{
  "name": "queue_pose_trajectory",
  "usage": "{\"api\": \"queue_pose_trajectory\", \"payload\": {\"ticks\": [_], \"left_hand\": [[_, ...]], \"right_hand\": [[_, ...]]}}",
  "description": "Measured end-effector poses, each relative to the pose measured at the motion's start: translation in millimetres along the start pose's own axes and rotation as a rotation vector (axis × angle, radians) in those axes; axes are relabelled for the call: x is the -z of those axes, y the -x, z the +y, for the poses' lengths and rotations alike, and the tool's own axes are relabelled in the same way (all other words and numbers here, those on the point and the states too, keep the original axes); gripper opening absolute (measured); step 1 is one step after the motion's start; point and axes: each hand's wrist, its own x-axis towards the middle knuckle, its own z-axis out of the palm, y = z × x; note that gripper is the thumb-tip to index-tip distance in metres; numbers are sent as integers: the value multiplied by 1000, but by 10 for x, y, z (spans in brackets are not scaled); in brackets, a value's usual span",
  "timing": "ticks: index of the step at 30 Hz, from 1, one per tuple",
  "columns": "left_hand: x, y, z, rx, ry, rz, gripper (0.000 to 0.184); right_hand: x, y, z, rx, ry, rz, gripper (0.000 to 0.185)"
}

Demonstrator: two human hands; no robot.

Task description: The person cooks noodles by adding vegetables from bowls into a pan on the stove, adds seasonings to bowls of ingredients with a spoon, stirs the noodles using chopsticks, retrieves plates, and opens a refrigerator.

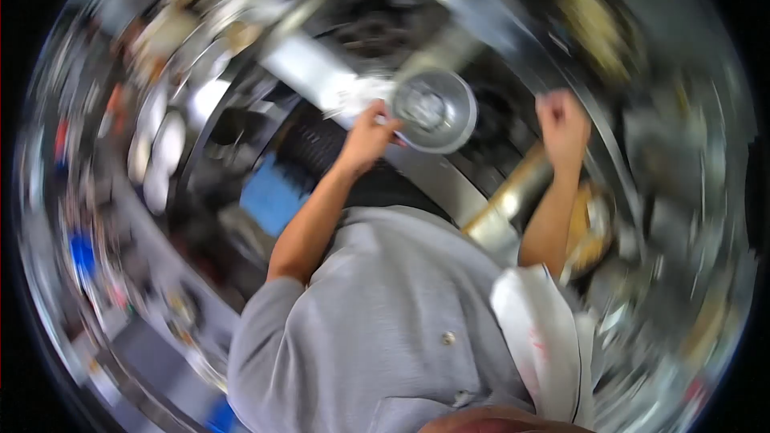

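My left hand (369,138) is closed at the near left edge of a round metal bowl (459,118). A shiny, pale patch shows in the bowl's bottom, too blurred to tell what it is. The bowl is over the stove area, between two dark burners. My right hand (565,124) is raised apart from the bowl on the right, beside a long metal edge. Its fingers are curled into a fist, and whether anything is inside them is hidden.
A stove burner (377,20) lies beyond the bowl, and another dark burner (491,112) is to its right. A blue cloth-like thing (273,194) is by my left forearm. Pale dishes (168,148) stand at left. A pan with yellowish food (589,228) is near my right forearm.
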Motion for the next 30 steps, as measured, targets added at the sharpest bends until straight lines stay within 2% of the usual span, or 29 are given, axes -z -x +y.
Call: {"api": "queue_pose_trajectory", "payload": {"ticks": [1,2,3,4,5,6,8,10,14,17,19,21,23,24,26,28,29,30], "left_hand": [[177,203,79,20,-31,57,10],[419,330,-92,9,-45,125,15],[632,403,-265,21,-76,221,17],[725,647,-190,-13,21,330,16],[853,818,-267,-18,-12,428,10],[956,1022,-296,-18,-11,525,8],[1168,1452,-355,-84,106,675,15],[1268,1766,-513,-149,237,819,15],[1601,2932,-988,-346,497,1224,12],[1877,4032,-1301,-429,623,1648,6],[2066,4799,-1503,-550,803,1871,8],[2217,5550,-1684,-580,727,2108,8],[2366,6173,-1880,-814,737,2230,9],[2433,6437,-1924,-838,742,2289,10],[2502,6865,-2135,-1003,721,2276,12],[2414,7089,-2182,-969,759,2144,17],[2274,7094,-2002,-791,713,2216,19],[2143,7084,-1910,-638,438,2389,22]], "right_hand": [[-294,162,-93,78,-119,-119,19],[-560,330,-221,7,-158,-256,20],[-850,441,-231,11,-184,-416,13],[-1134,576,-252,71,-289,-493,23],[-1269,688,-392,38,-227,-619,42],[-1441,755,-526,47,-236,-714,47],[-1747,811,-794,208,-245,-857,36],[-1924,697,-989,486,-183,-963,28],[-2298,683,-1602,806,-20,-1172,24],[-2605,892,-2209,1116,77,-1136,27],[-2779,1269,-2698,1179,50,-1205,29],[-2902,1802,-3172,1251,-17,-1253,30],[-2902,2421,-3602,1295,-90,-1342,30],[-2873,2748,-3828,1307,-134,-1389,30],[-3063,3357,-4007,1425,-203,-1458,30],[-2985,3882,-4266,1525,-234,-1525,31],[-2939,4096,-4387,1532,-267,-1574,29],[-2895,4262,-4506,1538,-300,-1622,27]]}}
